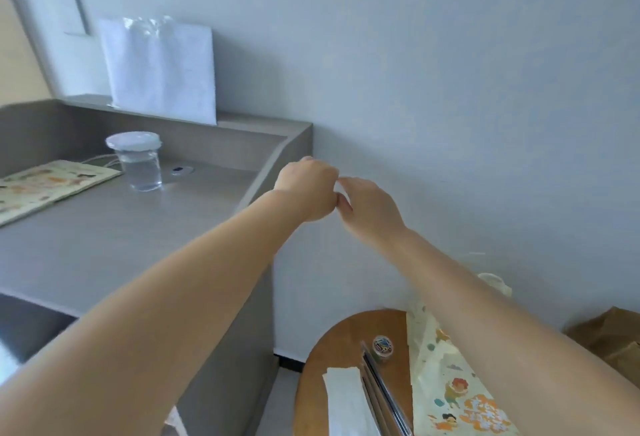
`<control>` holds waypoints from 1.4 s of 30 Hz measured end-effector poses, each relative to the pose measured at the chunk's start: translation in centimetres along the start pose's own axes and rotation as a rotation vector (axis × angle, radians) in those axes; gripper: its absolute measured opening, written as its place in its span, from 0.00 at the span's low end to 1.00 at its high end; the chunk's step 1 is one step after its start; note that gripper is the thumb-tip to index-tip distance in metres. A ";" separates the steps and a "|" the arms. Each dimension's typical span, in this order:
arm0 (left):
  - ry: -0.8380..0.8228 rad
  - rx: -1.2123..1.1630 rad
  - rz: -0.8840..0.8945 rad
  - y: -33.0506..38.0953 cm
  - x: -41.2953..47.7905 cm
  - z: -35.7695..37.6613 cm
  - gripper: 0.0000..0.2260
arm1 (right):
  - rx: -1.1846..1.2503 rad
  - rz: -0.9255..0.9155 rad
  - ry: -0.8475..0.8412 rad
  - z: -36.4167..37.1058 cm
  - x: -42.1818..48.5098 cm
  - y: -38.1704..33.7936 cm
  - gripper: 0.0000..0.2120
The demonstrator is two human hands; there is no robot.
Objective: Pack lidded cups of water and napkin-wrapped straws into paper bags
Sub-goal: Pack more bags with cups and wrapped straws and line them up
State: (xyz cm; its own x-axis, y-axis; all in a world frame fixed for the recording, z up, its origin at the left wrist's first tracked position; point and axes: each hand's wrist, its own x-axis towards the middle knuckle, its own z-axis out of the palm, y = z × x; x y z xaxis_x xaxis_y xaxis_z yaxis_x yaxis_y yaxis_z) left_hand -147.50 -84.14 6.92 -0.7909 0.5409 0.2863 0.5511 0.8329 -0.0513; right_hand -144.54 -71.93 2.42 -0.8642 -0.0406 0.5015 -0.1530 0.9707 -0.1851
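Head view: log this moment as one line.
left hand, right hand: together in mid-air, fingers curled, hold unclear | lidded cup: on desk, untouched | napkin, straws: on round table

open desk surface (114, 228) before lidded cup (138, 164), raised rim (263, 172) at its right edge, wall (450, 89) beyond

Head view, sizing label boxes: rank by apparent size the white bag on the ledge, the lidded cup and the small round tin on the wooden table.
1. white bag
2. lidded cup
3. round tin, smallest even though it sits nearer the camera
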 end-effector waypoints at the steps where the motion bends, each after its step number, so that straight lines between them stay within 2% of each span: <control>1: 0.020 -0.024 -0.026 -2.5 -0.6 -1.0 0.13 | 0.012 -0.027 0.025 0.3 1.5 -2.2 0.15; 4: 0.102 -0.162 -0.128 -10.7 -2.5 -2.6 0.16 | 0.063 -0.070 0.089 1.9 5.3 -8.8 0.14; 8: 0.140 -0.182 -0.289 -23.3 -5.6 -1.9 0.16 | 0.097 -0.191 0.032 6.2 9.8 -17.8 0.16; 11: 0.053 -0.123 -0.499 -32.7 -8.7 0.8 0.13 | 0.062 -0.277 -0.119 10.4 12.3 -23.9 0.15; 14: -0.050 -0.131 -0.696 -40.7 -11.9 4.5 0.05 | 0.036 -0.296 -0.261 14.1 13.5 -28.9 0.15; 15: -0.083 -0.125 -0.740 -43.1 -12.6 5.7 0.06 | 0.029 -0.294 -0.309 15.4 13.9 -30.5 0.15; 18: -0.165 -0.065 -0.760 -47.5 -13.2 8.3 0.15 | 0.031 -0.267 -0.408 18.5 14.7 -33.5 0.16; 22: -0.252 0.017 -0.749 -50.9 -13.1 11.5 0.27 | 0.038 -0.235 -0.478 21.4 15.4 -35.3 0.16; 26: -0.327 0.185 -0.557 -51.9 -13.3 11.8 0.15 | 0.026 -0.234 -0.510 22.8 15.9 -36.3 0.16; 31: -0.250 0.191 -0.599 -51.0 -13.8 9.4 0.14 | 0.158 -0.164 -0.460 24.0 16.2 -38.8 0.18; 33: -0.241 0.288 -0.533 -49.4 -14.8 8.4 0.11 | 0.297 -0.077 -0.397 24.1 16.1 -40.2 0.22; 35: -0.204 0.379 -0.431 -47.1 -16.0 7.4 0.09 | 0.550 0.131 -0.393 24.0 16.3 -41.7 0.26; 36: -0.181 0.385 -0.387 -45.8 -16.6 6.9 0.08 | 0.704 0.262 -0.398 23.9 16.5 -42.4 0.26; 38: -0.184 0.368 -0.321 -43.1 -18.0 6.2 0.07 | 1.006 0.486 -0.400 24.3 16.8 -43.1 0.15; 39: -0.174 0.331 -0.304 -42.0 -18.6 6.2 0.06 | 1.079 0.536 -0.388 24.3 16.7 -43.0 0.10; 40: -0.135 0.273 -0.308 -41.4 -19.3 6.3 0.05 | 1.097 0.532 -0.377 24.3 16.5 -42.7 0.12; 42: -0.015 -0.019 -0.419 -42.1 -20.4 6.6 0.11 | 1.132 0.498 -0.356 23.9 15.8 -41.4 0.17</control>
State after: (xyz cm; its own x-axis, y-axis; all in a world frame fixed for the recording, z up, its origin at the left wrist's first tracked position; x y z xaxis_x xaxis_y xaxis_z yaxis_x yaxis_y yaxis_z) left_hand -156.28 -129.52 -3.05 -0.9513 0.1576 0.2649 0.1856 0.9790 0.0842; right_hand -163.28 -118.37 -2.20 -0.9982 0.0363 -0.0482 0.0536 0.1661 -0.9847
